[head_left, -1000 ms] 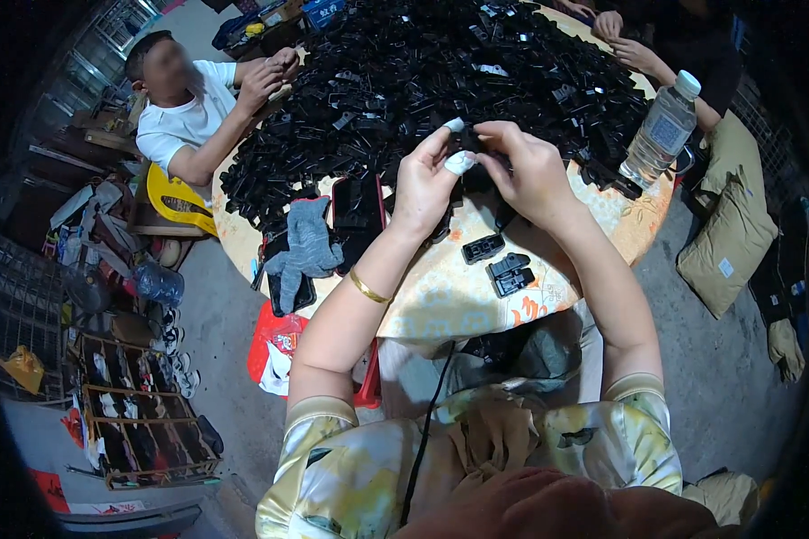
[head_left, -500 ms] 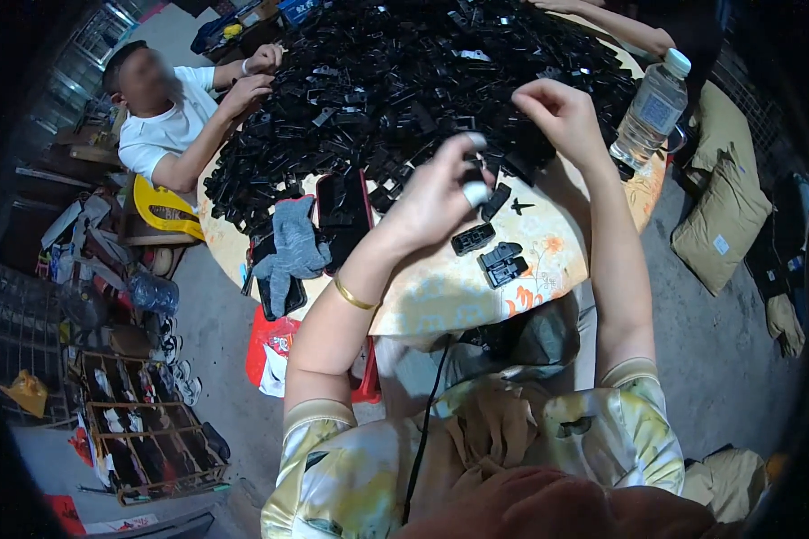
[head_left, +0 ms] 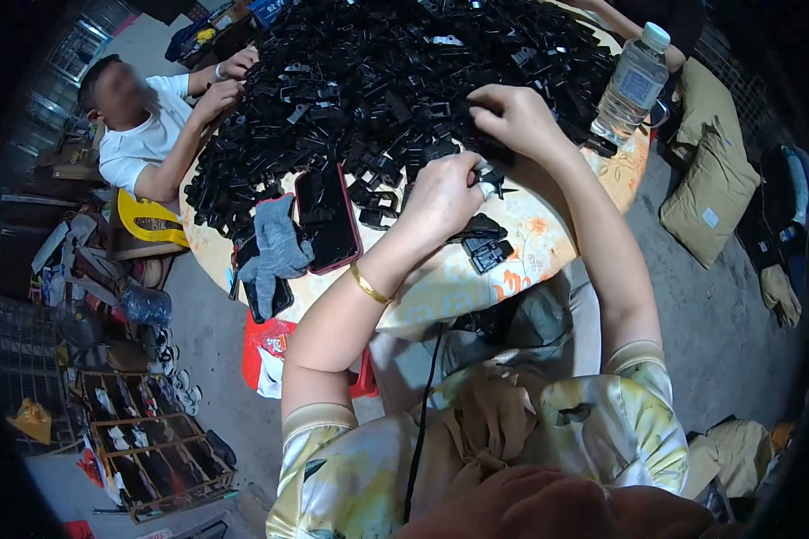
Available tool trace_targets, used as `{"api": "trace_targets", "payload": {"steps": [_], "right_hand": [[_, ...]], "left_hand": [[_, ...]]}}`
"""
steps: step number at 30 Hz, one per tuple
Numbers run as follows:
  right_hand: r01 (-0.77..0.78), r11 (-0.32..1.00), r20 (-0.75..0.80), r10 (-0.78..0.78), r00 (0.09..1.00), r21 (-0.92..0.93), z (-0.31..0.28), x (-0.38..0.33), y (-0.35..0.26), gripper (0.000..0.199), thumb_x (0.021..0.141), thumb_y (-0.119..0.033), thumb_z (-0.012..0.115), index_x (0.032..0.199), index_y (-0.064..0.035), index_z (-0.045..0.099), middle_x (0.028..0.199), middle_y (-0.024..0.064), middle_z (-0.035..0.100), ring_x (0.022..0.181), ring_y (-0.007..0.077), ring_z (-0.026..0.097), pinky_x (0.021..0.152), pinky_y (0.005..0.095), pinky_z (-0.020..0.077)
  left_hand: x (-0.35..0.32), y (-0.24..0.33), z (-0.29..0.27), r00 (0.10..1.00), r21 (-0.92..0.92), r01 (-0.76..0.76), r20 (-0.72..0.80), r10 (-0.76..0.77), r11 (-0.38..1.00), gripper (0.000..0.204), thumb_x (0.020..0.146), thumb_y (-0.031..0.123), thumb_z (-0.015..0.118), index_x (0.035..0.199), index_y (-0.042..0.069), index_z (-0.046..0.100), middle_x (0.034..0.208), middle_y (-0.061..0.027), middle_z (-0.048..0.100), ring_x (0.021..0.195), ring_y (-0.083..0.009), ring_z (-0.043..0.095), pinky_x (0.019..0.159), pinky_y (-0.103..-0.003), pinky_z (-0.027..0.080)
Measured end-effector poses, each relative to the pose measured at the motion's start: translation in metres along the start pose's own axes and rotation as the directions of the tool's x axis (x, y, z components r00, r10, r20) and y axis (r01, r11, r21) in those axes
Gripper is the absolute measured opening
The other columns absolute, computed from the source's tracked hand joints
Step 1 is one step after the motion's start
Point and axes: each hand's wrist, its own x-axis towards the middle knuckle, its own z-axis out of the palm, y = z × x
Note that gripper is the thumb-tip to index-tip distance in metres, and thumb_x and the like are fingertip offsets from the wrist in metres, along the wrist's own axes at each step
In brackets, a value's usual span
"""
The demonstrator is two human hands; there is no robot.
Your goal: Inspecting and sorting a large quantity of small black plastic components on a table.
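Note:
A wide heap of black plastic clip-like parts (head_left: 360,99) covers most of the round table. My left hand (head_left: 445,196), with white covers on its fingertips, is at the heap's near edge. Its thumb and fingers close on a small pointed black piece (head_left: 504,189) on the tabletop. Larger black parts (head_left: 488,251) lie just below that hand, partly hidden by it. My right hand (head_left: 517,121) hangs over the heap's near right side. Its thumb and forefinger are apart, and nothing shows between them.
A phone (head_left: 330,220) and a grey glove (head_left: 279,242) lie left of my left arm. A water bottle (head_left: 632,85) stands at the table's right edge. Across on the left, a person in a white shirt (head_left: 157,135) handles parts; another person's arm (head_left: 611,16) shows at top right.
My left hand has moved down and closed at the small pointed piece. My right hand has shifted left over the heap. The whole view has tilted slightly.

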Motion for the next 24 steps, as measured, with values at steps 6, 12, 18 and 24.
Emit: {"api": "trace_targets", "payload": {"steps": [6, 12, 18, 24], "right_hand": [[-0.026, 0.860, 0.181, -0.077, 0.980, 0.509, -0.018, -0.026, -0.019, 0.028, 0.082, -0.015, 0.062, 0.106, -0.0003, 0.062, 0.093, 0.0076, 0.064, 0.080, 0.0108, 0.058, 0.070, 0.0252, 0.0473], [0.273, 0.962, -0.025, -0.272, 0.962, 0.027, -0.003, -0.050, -0.039, 0.026, 0.078, -0.007, 0.064, 0.102, 0.0021, 0.061, 0.090, 0.0156, 0.062, 0.082, 0.0269, 0.060, 0.071, 0.0326, 0.0482], [0.165, 0.966, -0.132, -0.140, 0.981, 0.201, 0.005, -0.047, -0.043, 0.023, 0.082, -0.007, 0.063, 0.102, 0.0031, 0.059, 0.096, 0.0096, 0.060, 0.082, 0.0160, 0.060, 0.070, 0.0249, 0.0485], [-0.131, 0.840, -0.042, 0.180, 0.983, 0.526, 0.013, -0.046, -0.042, 0.022, 0.083, -0.011, 0.064, 0.099, 0.0035, 0.061, 0.087, 0.0095, 0.061, 0.076, 0.0161, 0.061, 0.066, 0.0266, 0.0488]], "left_hand": [[0.004, -0.018, -0.011, 0.925, -0.453, 0.379, 0.208, -0.318, 0.807, 0.020, 0.083, 0.002, 0.049, 0.099, -0.006, 0.060, 0.078, -0.0084, 0.063, 0.065, -0.0107, 0.059, 0.060, -0.023, 0.050], [0.006, -0.010, -0.025, 0.888, -0.891, 0.385, 0.286, -0.360, 0.242, 0.024, 0.088, 0.001, 0.045, 0.110, -0.008, 0.051, 0.095, -0.0119, 0.060, 0.081, -0.0156, 0.063, 0.072, -0.024, 0.055], [0.004, -0.013, -0.037, 0.919, -0.948, 0.275, 0.309, -0.246, -0.161, 0.019, 0.089, 0.009, 0.052, 0.104, -0.003, 0.050, 0.100, -0.0106, 0.057, 0.091, -0.0192, 0.060, 0.088, -0.035, 0.051], [0.001, -0.010, -0.035, 0.956, -0.957, 0.185, 0.122, -0.266, 0.226, 0.029, 0.087, 0.006, 0.056, 0.114, -0.001, 0.047, 0.106, -0.0081, 0.057, 0.094, -0.0154, 0.058, 0.084, -0.029, 0.050]]}}
